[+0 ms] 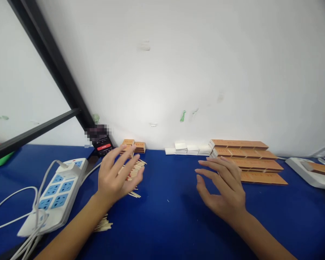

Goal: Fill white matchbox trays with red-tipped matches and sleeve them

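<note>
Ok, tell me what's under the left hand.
A pile of matchsticks lies on the table under the left hand, sticking out past it. A few more show beside the forearm. The palm hides the pile's middle, so whether the hand touches it cannot be told.

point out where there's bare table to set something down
Widest bare patch of the blue table: between the left hand and right hand, back to the white trays. Another lies near right, below the orange box stacks and beside the white device. Crowded: the left, with power strip and matchsticks.
</note>
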Demonstrator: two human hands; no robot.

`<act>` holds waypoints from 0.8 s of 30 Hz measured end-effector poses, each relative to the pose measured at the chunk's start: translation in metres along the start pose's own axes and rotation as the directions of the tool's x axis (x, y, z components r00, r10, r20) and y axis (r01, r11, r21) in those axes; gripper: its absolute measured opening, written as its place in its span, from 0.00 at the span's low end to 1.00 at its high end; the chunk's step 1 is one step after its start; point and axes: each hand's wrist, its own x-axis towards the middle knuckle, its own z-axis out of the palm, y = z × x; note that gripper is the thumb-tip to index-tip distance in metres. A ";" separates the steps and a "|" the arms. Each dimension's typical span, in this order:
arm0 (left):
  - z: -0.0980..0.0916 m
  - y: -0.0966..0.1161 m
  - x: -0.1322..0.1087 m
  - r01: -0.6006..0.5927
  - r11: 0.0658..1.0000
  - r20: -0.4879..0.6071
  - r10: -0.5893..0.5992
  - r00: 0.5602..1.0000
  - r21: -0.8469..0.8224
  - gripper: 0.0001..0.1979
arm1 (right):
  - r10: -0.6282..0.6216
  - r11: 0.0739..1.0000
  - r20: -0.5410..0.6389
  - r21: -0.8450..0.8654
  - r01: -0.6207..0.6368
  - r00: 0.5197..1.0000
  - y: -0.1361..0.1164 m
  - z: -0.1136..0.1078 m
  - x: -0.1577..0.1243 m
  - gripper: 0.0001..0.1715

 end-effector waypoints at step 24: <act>0.061 -0.056 0.060 -0.190 0.972 0.597 0.070 0.799 0.140 0.28 | 0.138 0.951 0.175 -0.300 -0.081 0.975 0.007 0.022 -0.017 0.18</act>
